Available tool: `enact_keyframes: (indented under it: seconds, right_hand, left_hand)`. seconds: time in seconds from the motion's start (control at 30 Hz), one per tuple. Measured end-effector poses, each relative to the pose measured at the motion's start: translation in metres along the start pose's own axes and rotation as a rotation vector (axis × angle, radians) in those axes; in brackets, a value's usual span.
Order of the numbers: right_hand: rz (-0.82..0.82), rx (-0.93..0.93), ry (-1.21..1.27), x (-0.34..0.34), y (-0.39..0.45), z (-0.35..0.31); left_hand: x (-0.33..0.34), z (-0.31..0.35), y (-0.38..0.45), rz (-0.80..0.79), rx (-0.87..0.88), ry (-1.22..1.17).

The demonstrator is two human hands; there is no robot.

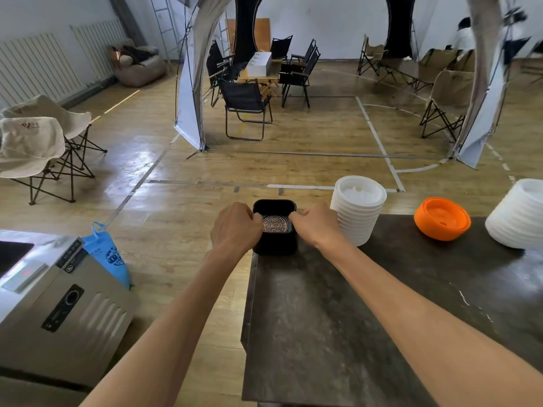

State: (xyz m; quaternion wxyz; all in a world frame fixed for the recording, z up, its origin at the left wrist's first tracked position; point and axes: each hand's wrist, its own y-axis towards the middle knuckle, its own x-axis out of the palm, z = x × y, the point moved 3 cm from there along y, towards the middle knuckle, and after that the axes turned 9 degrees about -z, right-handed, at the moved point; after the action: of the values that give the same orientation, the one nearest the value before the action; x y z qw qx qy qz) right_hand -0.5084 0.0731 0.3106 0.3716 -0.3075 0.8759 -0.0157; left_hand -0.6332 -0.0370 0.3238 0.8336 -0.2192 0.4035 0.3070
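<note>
We are working on the black rounded-square plastic box [274,245] with a round gold-patterned top disc [274,224], sitting at the far left corner of the dark mottled bench [323,318], just beside a stack of white ribbed plastic tubs [357,212]. Our left hand [235,227] and right hand [316,223] are curling their fingers narrowly over its top edges, flanking the disc. We are judging it stiff, light and smooth-walled, maybe slippery, and best taken by opposite walls under the rim.
</note>
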Motion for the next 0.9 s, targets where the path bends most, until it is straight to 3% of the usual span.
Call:
enact_keyframes:
  seconds: [0.17, 0.43, 0.67, 0.9]
  right_hand:
    - [0.104, -0.138, 0.107, -0.045, -0.039, -0.007]
    - [0.241, -0.245, 0.162, -0.176, -0.096, 0.028]
    - [0.364, -0.222, 0.153, -0.299, -0.145, 0.149]
    - [0.283, -0.093, 0.187, -0.381, -0.203, 0.310]
  left_hand:
    - [-0.028, 0.039, -0.027, 0.170, 0.215, -0.150]
    - [-0.015, 0.163, -0.071, 0.081, 0.509, -0.164]
    - [0.081, 0.287, -0.130, -0.051, 0.655, -0.180]
    - [0.226, 0.404, -0.203, -0.262, 0.732, -0.156]
